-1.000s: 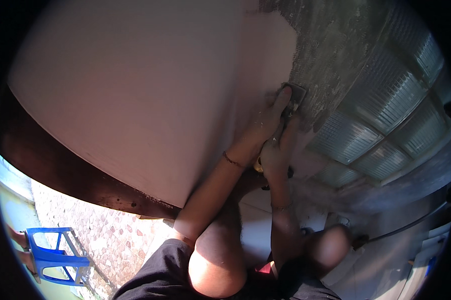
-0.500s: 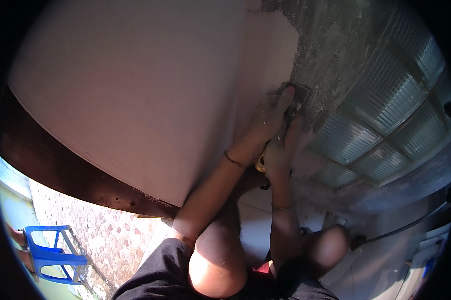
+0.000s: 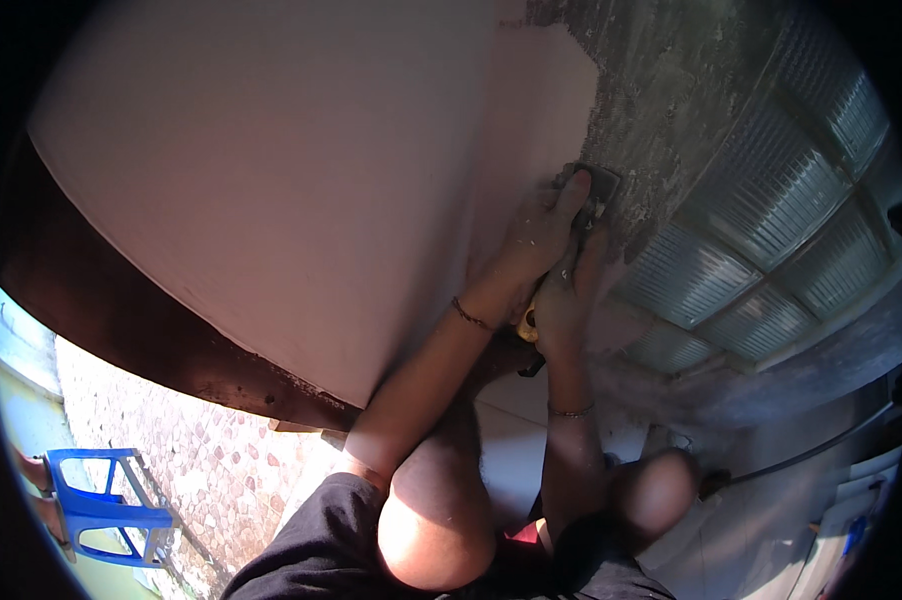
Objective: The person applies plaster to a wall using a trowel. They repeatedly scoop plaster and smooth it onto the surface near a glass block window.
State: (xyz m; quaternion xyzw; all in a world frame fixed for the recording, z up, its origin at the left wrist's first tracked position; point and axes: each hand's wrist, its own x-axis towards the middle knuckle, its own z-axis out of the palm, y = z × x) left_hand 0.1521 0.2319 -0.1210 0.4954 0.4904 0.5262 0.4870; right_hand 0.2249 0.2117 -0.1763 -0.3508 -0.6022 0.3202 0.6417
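Both of my hands grip one hand-held tool with a dark, squarish head (image 3: pixel 601 187) and a yellow rear end (image 3: pixel 528 323); its exact kind is not plain. My left hand (image 3: pixel 546 222) is closed over the front, the thumb lying along the head. Behind it, my right hand (image 3: pixel 563 305) wraps the body near the yellow end. The head rests against the wall where a pale pinkish coating (image 3: pixel 543 95) meets rough grey bare surface (image 3: pixel 666 95). That border looks jagged. My fingers hide much of the tool's body.
Ribbed glass blocks (image 3: pixel 766 205) fill the wall at right. A large, smooth pale surface (image 3: pixel 261 200) with a dark brown edge (image 3: pixel 161 335) spans the left. My bent knee (image 3: pixel 436 540) sits below my arms. A blue plastic stool (image 3: pixel 111 505) stands on stone-patterned paving (image 3: pixel 211 460). Dusty haze hangs lower right.
My right hand and the tool's yellow end have shifted slightly up and to the right. My left hand and the tool's head are almost where they were.
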